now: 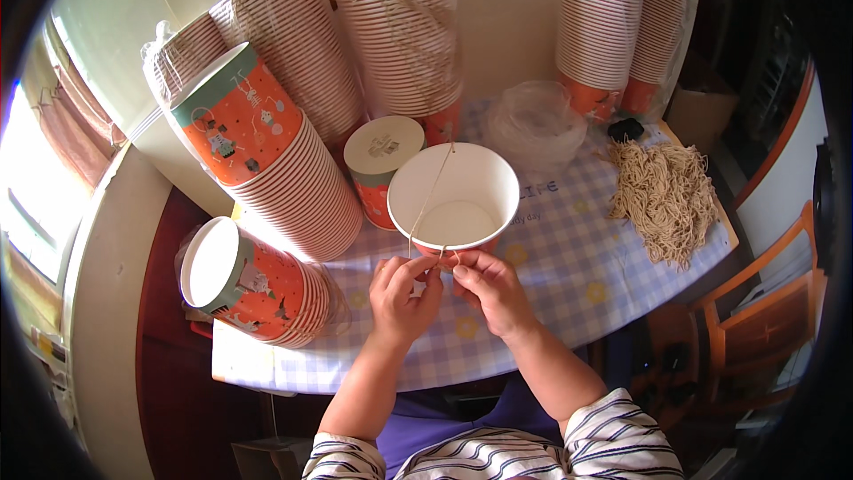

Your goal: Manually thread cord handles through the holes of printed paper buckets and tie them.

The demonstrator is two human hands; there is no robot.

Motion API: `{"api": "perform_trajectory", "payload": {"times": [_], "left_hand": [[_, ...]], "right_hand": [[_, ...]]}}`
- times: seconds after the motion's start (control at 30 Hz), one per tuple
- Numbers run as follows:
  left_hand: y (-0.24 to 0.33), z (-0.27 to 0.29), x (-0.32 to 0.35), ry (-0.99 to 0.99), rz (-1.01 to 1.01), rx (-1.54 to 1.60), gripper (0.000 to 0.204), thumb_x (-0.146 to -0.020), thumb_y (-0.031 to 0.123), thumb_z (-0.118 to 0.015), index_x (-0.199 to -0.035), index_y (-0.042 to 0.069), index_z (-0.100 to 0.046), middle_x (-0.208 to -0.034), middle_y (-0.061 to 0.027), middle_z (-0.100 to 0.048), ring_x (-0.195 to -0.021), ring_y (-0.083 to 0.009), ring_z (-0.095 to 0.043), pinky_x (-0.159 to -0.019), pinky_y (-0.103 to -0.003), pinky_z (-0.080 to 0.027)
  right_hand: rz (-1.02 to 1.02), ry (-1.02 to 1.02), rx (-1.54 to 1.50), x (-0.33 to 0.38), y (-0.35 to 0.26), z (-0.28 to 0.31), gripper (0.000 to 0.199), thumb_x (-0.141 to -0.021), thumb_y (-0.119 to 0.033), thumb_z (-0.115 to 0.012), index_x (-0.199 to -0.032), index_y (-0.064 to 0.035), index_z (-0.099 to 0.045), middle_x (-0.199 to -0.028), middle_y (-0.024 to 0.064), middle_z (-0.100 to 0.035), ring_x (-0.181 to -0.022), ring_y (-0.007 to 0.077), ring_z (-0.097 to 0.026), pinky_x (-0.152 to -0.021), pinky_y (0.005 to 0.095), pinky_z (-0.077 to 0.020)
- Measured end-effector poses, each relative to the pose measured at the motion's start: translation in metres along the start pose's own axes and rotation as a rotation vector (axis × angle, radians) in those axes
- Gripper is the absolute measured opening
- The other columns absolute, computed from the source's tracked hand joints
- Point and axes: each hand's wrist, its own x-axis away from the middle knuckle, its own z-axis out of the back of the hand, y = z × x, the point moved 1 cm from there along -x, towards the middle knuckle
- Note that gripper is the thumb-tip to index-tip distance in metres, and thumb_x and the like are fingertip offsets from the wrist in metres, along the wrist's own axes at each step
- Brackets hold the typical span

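Observation:
An orange paper bucket [453, 191] with a white inside stands upright on the checked tablecloth [560, 258]. A thin tan string [431, 193] runs across its mouth from the far rim to the near rim. My left hand [402, 296] and my right hand [489, 289] meet at the near rim, fingertips pinching the string's end against the bucket's edge. Both forearms come up from the lower edge in striped sleeves.
Tall stacks of orange paper buckets [275, 160] lean at left and stand along the back [600, 27]. One stack [253, 284] lies at the table's left edge. A lidded cup [382, 164], a clear plastic bag [533, 120], a pile of tan strings [662, 196] and a wooden chair [764, 320] surround the work spot.

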Motion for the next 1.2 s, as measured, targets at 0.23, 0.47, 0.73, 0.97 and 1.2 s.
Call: {"api": "perform_trajectory", "payload": {"times": [0.23, 0.47, 0.73, 0.97, 1.2], "left_hand": [[-0.0022, 0.0008, 0.0034, 0.0, 0.041, 0.016, 0.022, -0.071, -0.007, -0.068, -0.09, 0.004, -0.065, -0.075, -0.0055, -0.062, -0.058, -0.0115, -0.055, -0.049, -0.022, -0.042], [-0.0003, 0.0003, 0.0034, 0.014, -0.002, -0.026, 0.026, -0.065, -0.001, -0.071, -0.089, 0.007, -0.066, -0.072, -0.0019, -0.062, -0.057, -0.0153, -0.054, -0.057, -0.029, -0.041], [0.0021, 0.0031, 0.0029, 0.007, -0.008, -0.013, 0.023, -0.066, -0.001, -0.07, -0.088, 0.005, -0.065, -0.075, -0.0036, -0.064, -0.061, -0.018, -0.058, -0.059, -0.03, -0.042], [0.0016, 0.0021, 0.0017, 0.037, -0.035, -0.026, 0.022, -0.067, -0.003, -0.07, -0.087, 0.005, -0.065, -0.075, -0.0045, -0.065, -0.064, -0.0193, -0.06, -0.06, -0.031, -0.043], [0.0014, 0.0032, 0.0021, 0.032, -0.04, -0.051, 0.02, -0.068, -0.003, -0.069, -0.086, 0.005, -0.065, -0.075, -0.0048, -0.065, -0.066, -0.0197, -0.062, -0.06, -0.031, -0.044]], "right_hand": [[-0.045, -0.022, -0.05, -0.0001, 0.0072, -0.0024, 0.018, -0.091, -0.016, -0.062, -0.104, -0.0029, -0.064, -0.083, -0.004, -0.061, -0.073, 0.0038, -0.051, -0.065, 0.0178, -0.041], [0.013, 0.019, -0.031, -0.0025, 0.0108, 0.0028, 0.016, -0.092, -0.017, -0.062, -0.1, -0.0044, -0.067, -0.079, -0.0047, -0.061, -0.07, 0.002, -0.051, -0.063, 0.0175, -0.041], [0.021, 0.044, -0.007, -0.0018, 0.0092, -0.0012, 0.014, -0.092, -0.015, -0.061, -0.099, -0.004, -0.067, -0.079, -0.0044, -0.061, -0.07, 0.0017, -0.051, -0.063, 0.0176, -0.0413], [0.04, 0.032, 0.03, -0.0021, 0.0094, -0.0009, 0.013, -0.092, -0.015, -0.061, -0.096, -0.0044, -0.067, -0.075, -0.0035, -0.06, -0.068, 0.002, -0.051, -0.059, 0.0172, -0.0399], [-0.023, 0.08, 0.063, -0.0017, 0.0061, -0.0041, 0.016, -0.09, -0.021, -0.063, -0.095, -0.0059, -0.068, -0.071, -0.0026, -0.061, -0.063, 0.0019, -0.053, -0.053, 0.0171, -0.0378]]}}
